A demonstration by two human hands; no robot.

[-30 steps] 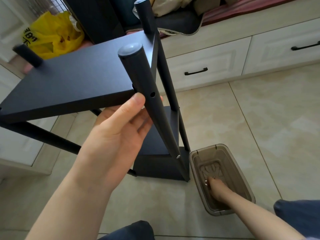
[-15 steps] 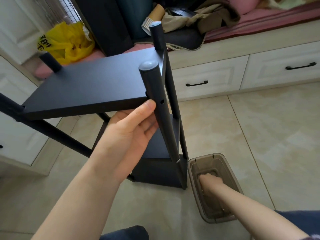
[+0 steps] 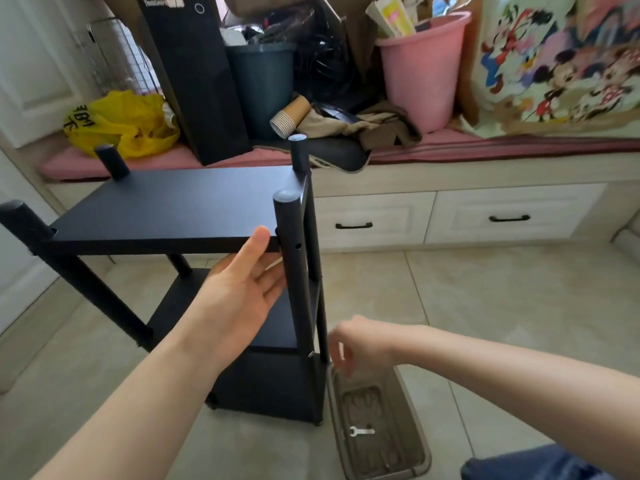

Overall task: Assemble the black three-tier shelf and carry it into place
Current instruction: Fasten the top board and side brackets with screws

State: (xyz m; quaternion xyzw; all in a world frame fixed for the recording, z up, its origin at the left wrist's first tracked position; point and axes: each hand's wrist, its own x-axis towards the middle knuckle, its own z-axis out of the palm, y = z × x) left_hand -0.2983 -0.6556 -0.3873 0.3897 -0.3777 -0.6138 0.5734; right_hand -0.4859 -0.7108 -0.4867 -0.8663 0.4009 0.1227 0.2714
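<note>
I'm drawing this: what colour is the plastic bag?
The plastic bag is yellow with black print; head view.

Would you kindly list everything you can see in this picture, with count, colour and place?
shelf: one, black, three boards, standing on the floor
tray: one, brown see-through, on the floor beside the shelf
wrench: one, silver, in the tray
bucket: one, pink, on the bench
bin: one, dark, left of the bucket
bag: one, yellow, on the bench, left
paper cups: one stack, brown, lying on the bench
drawer handles: two, black, under the bench
left hand: one, fingers straight, touching the top board's front edge
right hand: one, above the tray, blurred, grip unclear
</note>
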